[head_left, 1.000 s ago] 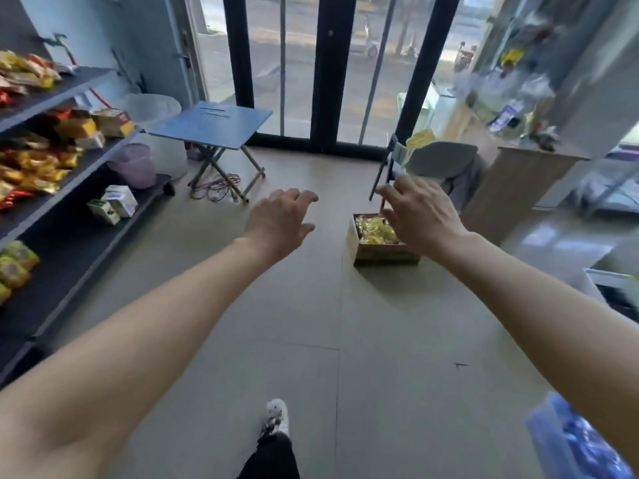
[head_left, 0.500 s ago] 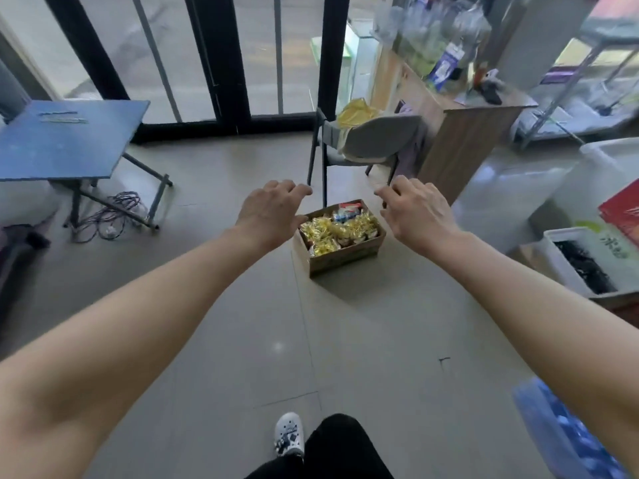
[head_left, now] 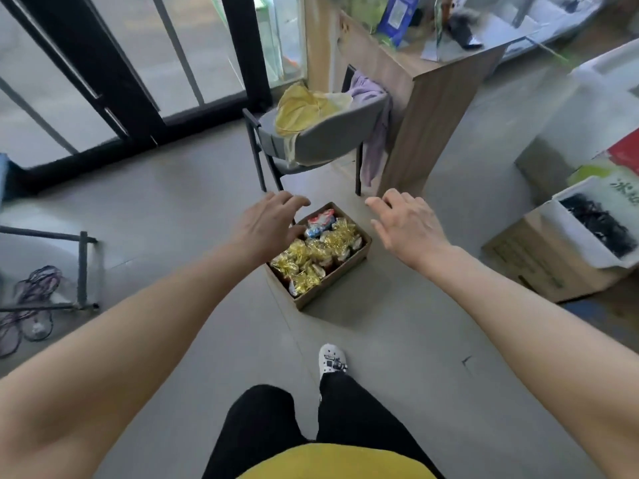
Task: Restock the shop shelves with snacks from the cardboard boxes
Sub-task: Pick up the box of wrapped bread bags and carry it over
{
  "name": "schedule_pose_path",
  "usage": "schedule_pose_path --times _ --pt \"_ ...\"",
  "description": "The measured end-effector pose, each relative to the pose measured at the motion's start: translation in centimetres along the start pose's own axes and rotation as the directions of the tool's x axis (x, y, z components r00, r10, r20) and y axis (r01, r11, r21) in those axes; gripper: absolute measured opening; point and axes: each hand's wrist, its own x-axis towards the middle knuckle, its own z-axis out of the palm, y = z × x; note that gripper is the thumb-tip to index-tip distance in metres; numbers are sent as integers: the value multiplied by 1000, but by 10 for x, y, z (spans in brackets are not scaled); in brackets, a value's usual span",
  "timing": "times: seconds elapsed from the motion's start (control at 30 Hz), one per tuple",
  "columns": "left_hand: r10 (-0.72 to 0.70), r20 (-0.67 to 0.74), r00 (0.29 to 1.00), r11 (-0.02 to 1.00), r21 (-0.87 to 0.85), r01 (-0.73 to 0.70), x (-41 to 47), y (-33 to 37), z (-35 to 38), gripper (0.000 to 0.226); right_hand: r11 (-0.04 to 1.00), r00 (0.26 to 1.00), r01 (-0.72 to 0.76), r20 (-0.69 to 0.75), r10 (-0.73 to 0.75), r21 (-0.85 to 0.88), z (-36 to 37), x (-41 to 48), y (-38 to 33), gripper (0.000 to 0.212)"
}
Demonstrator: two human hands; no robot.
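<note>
Open box [head_left: 332,283] of snacks [head_left: 316,255] on floor [head_left: 380,340] before chair [head_left: 321,140], left hand [head_left: 264,224] and right hand [head_left: 408,224] above it, fingers loose, empty, one each side

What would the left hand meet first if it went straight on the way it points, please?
Probably the rim of the cardboard box, beside the snack packets; depth is unclear, so the left hand might pass above it.
</note>
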Motion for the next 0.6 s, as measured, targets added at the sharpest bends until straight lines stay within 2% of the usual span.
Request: schedule_pose_path --times 0.17,0.3,0.4,0.5,0.6 --pt "59 148 987 998 -35 -54 74 -64 41 48 980 980 -179 106 170 82 67 57 9 36" --pt "112 270 956 994 -43 -104 121 -129 80 47 927 927 -355 174 332 119 129 83 6 34" --pt "129 372 919 992 -43 -121 152 -180 121 47 837 844 -521 244 477 167 180 93 -7 34" --pt "155 445 882 987 -30 -158 175 -226 172 47 702 716 -689 325 618 180 239 104 -24 35" --pt "175 494 851 983 -36 -181 194 -261 229 48 607 616 -775 424 664 174 308 113 -36 38"
